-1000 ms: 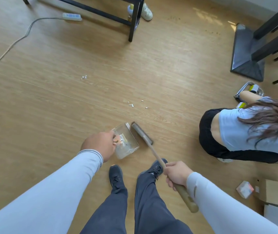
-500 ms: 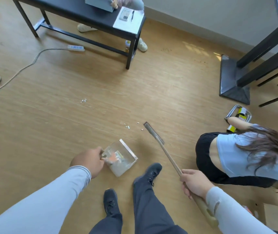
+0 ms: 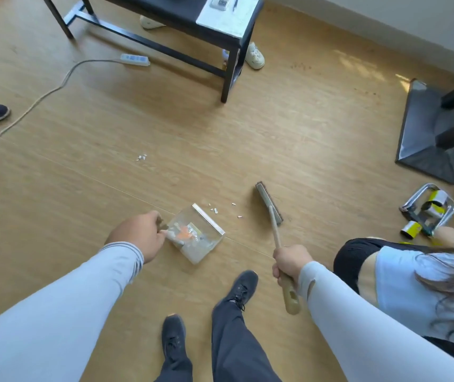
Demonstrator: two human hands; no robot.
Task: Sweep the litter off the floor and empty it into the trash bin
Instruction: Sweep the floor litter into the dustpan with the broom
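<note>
On the wooden floor [image 3: 289,128], near its middle, the clear dustpan [image 3: 196,237] rests flat with its metal lip turned toward a few small white scraps [image 3: 221,210]. The left hand [image 3: 137,234] grips the dustpan's handle with curled fingers. The right hand [image 3: 289,264] is closed around the wooden handle of the brush [image 3: 271,205], whose head stands on the floor just to the right of the scraps. Half a second ago the brush head was closer to the dustpan; now it lies further right, and the scraps are between the two. The dustpan already holds some litter, with an orange piece among it. A second small heap of scraps [image 3: 141,158] lies further away, toward the black table [image 3: 181,16]. No trash bin can be made out. Another person [image 3: 413,277] crouches at the right edge of the floor.
</note>
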